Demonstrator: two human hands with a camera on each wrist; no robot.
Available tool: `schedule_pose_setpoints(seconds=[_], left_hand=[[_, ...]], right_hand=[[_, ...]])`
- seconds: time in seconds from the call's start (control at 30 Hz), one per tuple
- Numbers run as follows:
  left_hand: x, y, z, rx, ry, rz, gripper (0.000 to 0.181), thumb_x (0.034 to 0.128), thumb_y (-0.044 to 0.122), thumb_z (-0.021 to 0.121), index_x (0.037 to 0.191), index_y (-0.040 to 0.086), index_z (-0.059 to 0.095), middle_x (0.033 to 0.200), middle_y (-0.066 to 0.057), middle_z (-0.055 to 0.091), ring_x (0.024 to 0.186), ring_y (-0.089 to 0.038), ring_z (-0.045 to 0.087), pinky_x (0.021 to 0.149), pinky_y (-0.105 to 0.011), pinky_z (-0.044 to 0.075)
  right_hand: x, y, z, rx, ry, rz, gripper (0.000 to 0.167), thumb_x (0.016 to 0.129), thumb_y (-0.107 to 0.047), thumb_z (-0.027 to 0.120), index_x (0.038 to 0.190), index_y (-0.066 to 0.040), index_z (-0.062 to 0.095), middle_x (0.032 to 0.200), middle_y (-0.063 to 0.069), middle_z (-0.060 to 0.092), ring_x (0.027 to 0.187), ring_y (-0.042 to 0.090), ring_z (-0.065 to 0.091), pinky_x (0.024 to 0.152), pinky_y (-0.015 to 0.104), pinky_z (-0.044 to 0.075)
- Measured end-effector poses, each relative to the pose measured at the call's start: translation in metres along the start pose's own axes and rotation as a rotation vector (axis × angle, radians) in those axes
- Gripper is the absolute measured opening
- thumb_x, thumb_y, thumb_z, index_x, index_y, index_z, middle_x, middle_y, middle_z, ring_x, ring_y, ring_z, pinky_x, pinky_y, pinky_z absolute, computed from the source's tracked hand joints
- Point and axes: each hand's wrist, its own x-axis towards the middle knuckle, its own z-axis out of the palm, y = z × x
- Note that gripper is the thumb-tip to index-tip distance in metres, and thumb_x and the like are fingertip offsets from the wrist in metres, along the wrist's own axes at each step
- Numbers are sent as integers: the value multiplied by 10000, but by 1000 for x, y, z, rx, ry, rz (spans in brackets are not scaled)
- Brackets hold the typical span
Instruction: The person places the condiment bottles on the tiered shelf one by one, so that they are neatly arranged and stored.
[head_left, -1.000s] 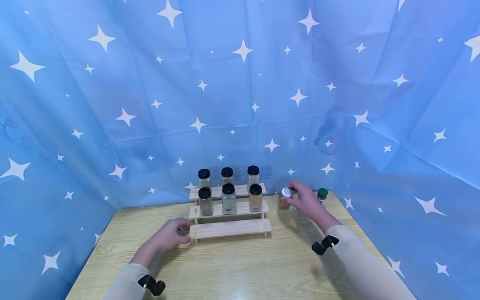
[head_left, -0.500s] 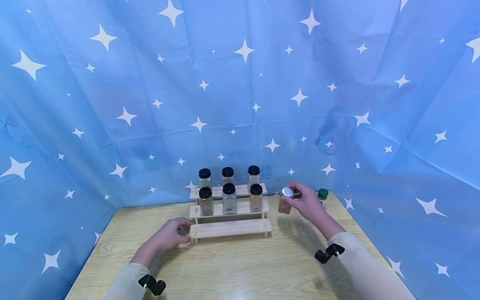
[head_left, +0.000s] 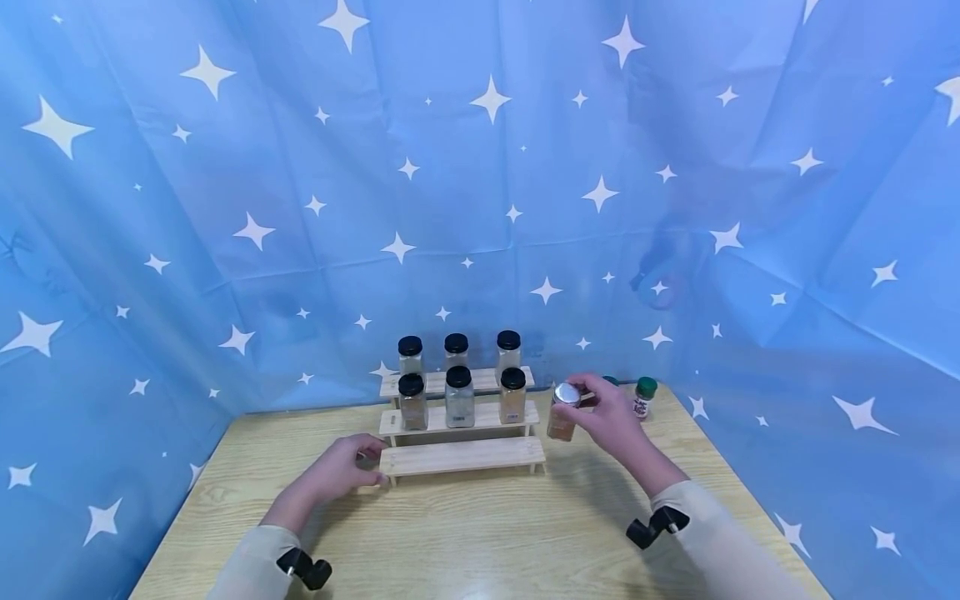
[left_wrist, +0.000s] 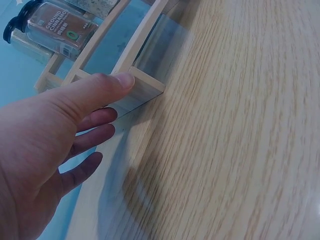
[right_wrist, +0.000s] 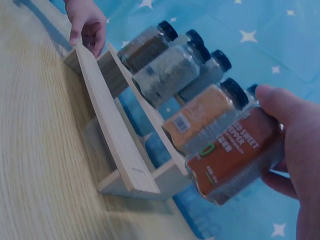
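My right hand (head_left: 606, 417) grips a square glass spice jar (right_wrist: 235, 155) of reddish-brown powder, labelled sweet pepper, with a silver cap in the head view. The jar (head_left: 561, 423) is held just right of a three-step wooden spice rack (head_left: 461, 457). At the rack's left end, my left hand (head_left: 341, 471) holds the front step between thumb and fingers; its thumb (left_wrist: 107, 87) lies on the end in the left wrist view. Black-capped jars stand on the rack's middle step, among them a ground cinnamon jar (left_wrist: 62, 27), and on its back step. The front step bears no jar.
Right of the rack, a small green-capped bottle (head_left: 643, 400) stands near the table's back corner. Another green cap (head_left: 611, 381) shows partly behind my right hand. A blue star-patterned curtain (head_left: 480, 208) surrounds the wooden table (head_left: 465, 533) at the back and sides.
The silver-capped jar in my right hand has come toward the front and slightly left, closer to the rack. A second green cap has come into sight. My left hand has stayed put.
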Motion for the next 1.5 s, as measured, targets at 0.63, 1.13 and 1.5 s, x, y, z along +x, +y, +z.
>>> schedule_pose_setpoints(seconds=[0.63,1.13,1.5], left_hand=[[1,0,-1,5,-5,8,560,861,293,978,1323,72,752,1217,-17,745,1139,-263,701,1030,-550,588],[1,-1,0,7,-2,-6,566,865,295,977,1333,69,751,1231,-28,748,1156,-275,703,1038,-552,585],[2,-2,0,13,-1,-11,561,869,282,968,1338,68,745,1243,-37,747,1164,-278,701,1067,-578,577]], right_hand=[[0,-34,42,53,-96,-108,397,918,-236,941,1248,-131,747,1128,-30,744,991,152,719,847,393,678],[15,-60,82,83,-211,-172,382,947,-294,916,1254,-149,739,1155,68,741,1009,182,736,842,282,659],[25,-79,112,103,-248,-180,372,959,-279,906,1259,-133,740,1170,34,751,1061,231,728,869,389,676]])
